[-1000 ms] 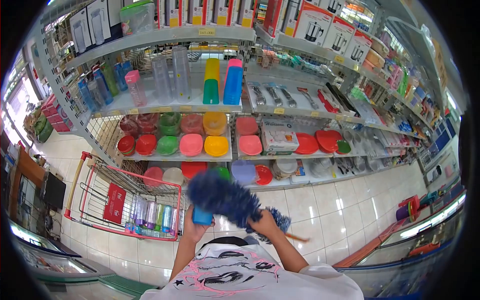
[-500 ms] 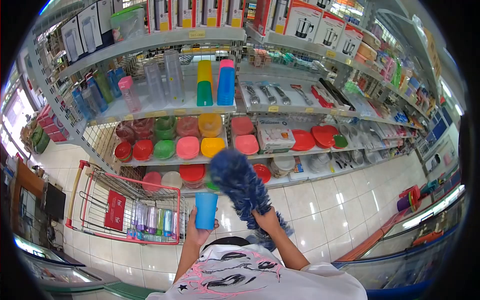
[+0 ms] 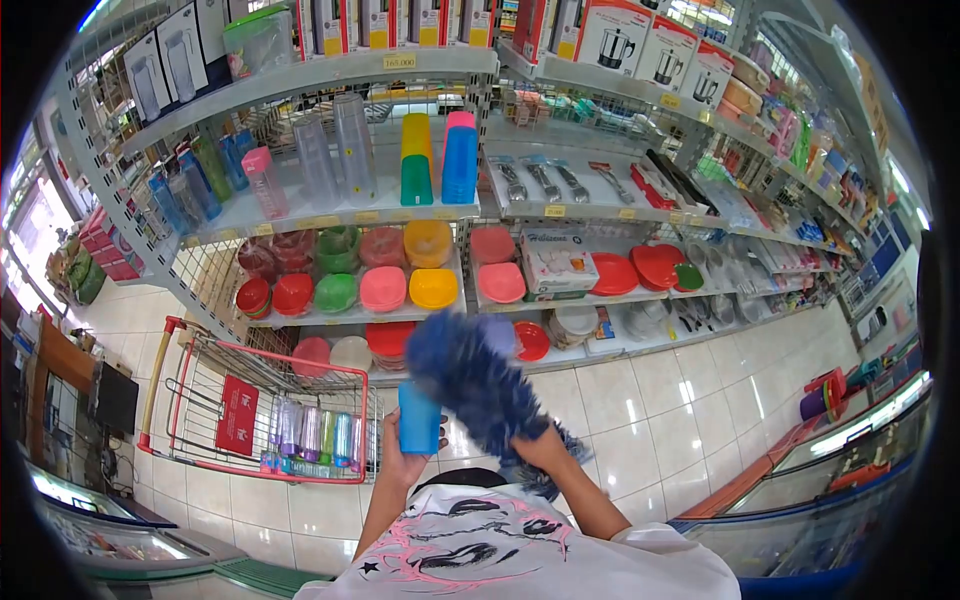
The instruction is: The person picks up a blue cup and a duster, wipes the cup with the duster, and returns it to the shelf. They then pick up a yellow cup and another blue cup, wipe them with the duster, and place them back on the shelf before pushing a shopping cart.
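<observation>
A light-blue plastic cup (image 3: pixel 419 420) stands upright in my left hand (image 3: pixel 396 450), with the fingers wrapped round its side. My right hand (image 3: pixel 540 449) is closed around the lower part of a fluffy dark-blue duster (image 3: pixel 480 385). The duster slants up to the left, and its blurred head overlaps the cup's upper right edge in this view. Beyond my hands, stacked blue cups (image 3: pixel 460 165) stand on the middle shelf beside a yellow and green stack (image 3: pixel 416 160).
A red-rimmed shopping cart (image 3: pixel 270 355) holding several bottles stands at my left. Ahead, shelves (image 3: pixel 330 215) carry bottles, coloured bowls (image 3: pixel 383 289), red plates (image 3: pixel 657 266) and boxed goods. Tiled floor (image 3: pixel 640 400) runs along the shelf's foot. Glass-topped cases (image 3: pixel 830 450) stand at the right.
The duster's head has swung left and slightly down, closer over the cup. The cup has shifted slightly right, and the whole view has moved a little.
</observation>
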Demonstrator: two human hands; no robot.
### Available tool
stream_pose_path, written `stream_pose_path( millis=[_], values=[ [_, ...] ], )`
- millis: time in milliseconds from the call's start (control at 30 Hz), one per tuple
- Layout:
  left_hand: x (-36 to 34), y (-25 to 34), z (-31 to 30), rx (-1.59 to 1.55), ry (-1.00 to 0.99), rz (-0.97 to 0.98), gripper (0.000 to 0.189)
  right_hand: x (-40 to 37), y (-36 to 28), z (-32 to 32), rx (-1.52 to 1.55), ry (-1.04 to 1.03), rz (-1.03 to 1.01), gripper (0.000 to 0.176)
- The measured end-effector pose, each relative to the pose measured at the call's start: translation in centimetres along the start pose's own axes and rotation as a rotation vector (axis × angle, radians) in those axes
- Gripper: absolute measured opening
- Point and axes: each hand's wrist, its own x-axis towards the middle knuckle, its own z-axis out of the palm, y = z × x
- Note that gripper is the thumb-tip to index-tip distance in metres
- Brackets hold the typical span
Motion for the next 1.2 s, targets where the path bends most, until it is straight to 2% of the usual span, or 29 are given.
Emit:
stream_pose_path(
  millis=[33,67,100,133,167,200,233,267,333,433,467,533,567,600,633,667,700,767,833,933,967,1000,1033,1067,1100,1167,1200],
  values=[
    [-0.2,-0.3,-0.2,-0.098,0.076,0.04,0.049,-1.3,-3.0,-1.2,-0.012,-0.142,-0.009,0.03],
    [1.8,-2.5,-3.8,0.201,-0.019,0.314,0.045,-1.2,-4.7,-1.8,-0.014,-0.138,-0.011,0.03],
    [2.0,-2.4,-3.7,0.199,-0.021,0.313,0.045,-0.5,-6.1,-2.4,-0.21,-0.293,-0.197,0.031],
    [2.0,-2.2,-3.5,0.098,0.014,0.221,0.046,0.0,-6.9,-2.7,-0.406,-0.451,-0.381,0.031],
    [1.9,-1.8,-3.3,-0.003,0.054,0.131,0.046,0.3,-7.7,-2.7,-0.318,-0.384,-0.259,0.034],
    [1.6,-1.3,-3.3,-0.105,0.094,0.042,0.047,-0.2,-8.8,-2.3,-0.281,-0.094,-0.168,0.028],
    [1.3,-0.2,-3.6,-0.006,-0.059,-0.046,0.045,0.3,-7.8,-1.4,-0.156,-0.016,-0.026,0.029],
    [1.1,0.1,-2.9,-0.028,-0.011,-0.041,0.046,1.3,-6.2,-0.6,-0.032,0.066,0.112,0.031],
    [0.3,0.7,-0.8,0.001,-0.005,0.022,0.047,1.4,-3.5,-0.3,0.04,0.074,0.096,0.032],
    [0.4,0.7,-0.6,-0.023,0.099,0.088,0.043,-1.6,0.9,-0.2,-0.079,-0.064,-0.258,0.034],
    [0.6,0.4,-0.8,-0.033,0.105,0.097,0.043,-1.1,-1.8,-0.7,-0.081,-0.078,-0.261,0.034],
    [1.6,-0.3,-2.2,-0.014,0.142,0.069,0.042,-0.2,-6.9,-1.7,-0.455,-0.446,-0.332,0.03],
    [1.9,-0.6,-2.9,-0.004,0.163,0.054,0.041,0.0,-6.3,-1.7,-0.484,-0.39,-0.249,0.03],
    [1.9,-0.6,-3.3,0.008,0.182,0.039,0.041,-0.4,-4.2,-1.0,-0.368,-0.169,-0.12,0.028],
    [1.2,0.6,-2.6,0.143,0.03,-0.02,0.044,0.8,-1.4,0.4,-0.161,-0.037,-0.014,0.03],
    [1.1,0.8,-2.0,0.186,-0.005,-0.015,0.057,1.9,-2.6,1.4,0.046,0.098,0.094,0.033],
    [0.8,0.7,-1.9,0.146,-0.01,-0.017,0.053,2.4,-4.0,0.8,0.088,0.036,0.11,0.036],
    [1.0,0.7,-1.6,0.106,-0.019,-0.003,0.048,1.0,-2.7,0.7,0.036,-0.017,0.057,0.035],
    [0.8,0.2,-1.6,0.13,0.262,0.067,0.055,0.7,-2.7,0.7,-0.014,-0.071,0.012,0.034],
    [1.6,-1.1,-3.3,0.118,0.227,0.09,0.053,1.1,-8.3,-1.1,-0.712,-0.659,-0.063,0.037],
    [1.8,-1.4,-3.8,0.118,0.21,0.102,0.052,0.3,-10.2,-1.6,-0.597,-0.366,-0.166,0.031],
    [2.2,-1.4,-4.4,0.118,0.192,0.118,0.051,0.7,-8.6,-1.1,-0.598,-0.369,-0.178,0.031],
    [0.8,0.2,-2.2,0.17,0.114,0.029,0.052,1.5,-5.5,-0.2,-0.318,-0.213,0.0,0.033],
    [1.0,0.2,-2.3,0.156,0.139,0.015,0.056,2.8,-6.6,0.4,-0.032,-0.056,0.169,0.035],
    [1.0,0.2,-2.2,0.16,0.149,0.011,0.056,2.9,-8.0,-0.4,-0.024,-0.078,0.229,0.039],
    [1.5,0.0,-2.9,0.164,0.143,0.023,0.058,1.8,-7.5,-0.5,-0.034,-0.039,0.076,0.04],
    [1.0,0.5,-2.4,0.133,0.147,-0.006,0.054,1.2,-6.2,-0.1,0.011,-0.063,-0.105,0.036]
  ],
)
